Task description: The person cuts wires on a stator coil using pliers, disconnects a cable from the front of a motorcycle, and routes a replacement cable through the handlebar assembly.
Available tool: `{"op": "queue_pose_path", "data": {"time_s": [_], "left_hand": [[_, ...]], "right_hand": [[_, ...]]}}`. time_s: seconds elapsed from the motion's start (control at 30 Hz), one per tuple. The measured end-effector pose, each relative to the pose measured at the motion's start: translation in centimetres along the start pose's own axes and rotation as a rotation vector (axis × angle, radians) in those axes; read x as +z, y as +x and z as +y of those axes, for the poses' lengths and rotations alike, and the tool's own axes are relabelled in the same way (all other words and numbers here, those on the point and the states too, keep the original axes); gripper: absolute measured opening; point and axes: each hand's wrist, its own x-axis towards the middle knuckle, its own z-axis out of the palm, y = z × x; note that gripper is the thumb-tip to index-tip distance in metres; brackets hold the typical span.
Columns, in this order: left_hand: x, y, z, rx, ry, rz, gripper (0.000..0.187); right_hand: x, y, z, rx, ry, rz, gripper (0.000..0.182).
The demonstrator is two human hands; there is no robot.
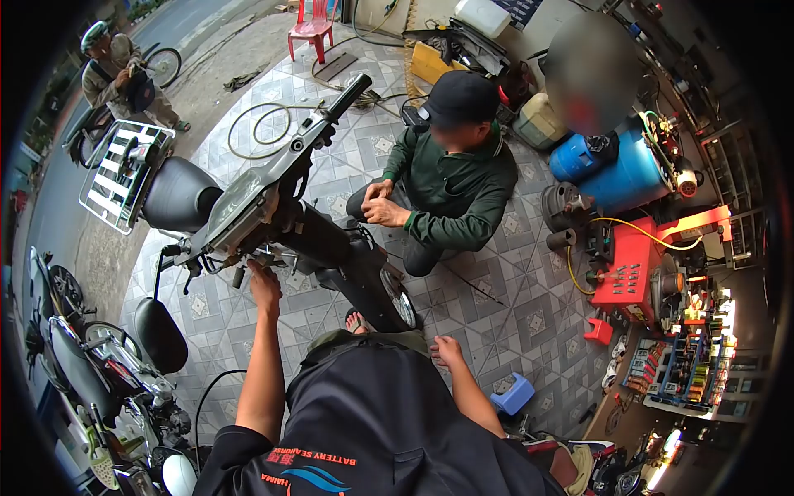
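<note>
A motorbike (pixel 236 202) stands in front of me, with its handlebar grip (pixel 347 97) high and its front wheel (pixel 399 296) near my feet. My left hand (pixel 265 288) reaches up to the underside of the bike's front, beside a dark lever end. Its fingers look bent together against the parts there, and what they hold is hidden. Hanging low at my side, my right hand (pixel 447 351) has loosely spread fingers and touches nothing. A dark mirror (pixel 160 335) sticks out from the handlebar, left of my forearm.
A person in a green shirt (pixel 451 190) squats beyond the front wheel, hands together. Red equipment (pixel 633 277), a blue tank (pixel 620 178) and a blue stool (pixel 513 394) are on the right. Parked motorbikes (pixel 91 372) line the left. Behind, another person (pixel 116 74) stands near the road.
</note>
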Motion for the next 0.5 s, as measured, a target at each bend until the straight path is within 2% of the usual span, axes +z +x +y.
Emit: {"op": "queue_pose_path", "data": {"time_s": [0.5], "left_hand": [[-0.1,0.11,-0.09,-0.004,0.025,0.015,0.066]], "right_hand": [[-0.6,0.36,0.25,-0.011,-0.024,0.0,0.039]]}}
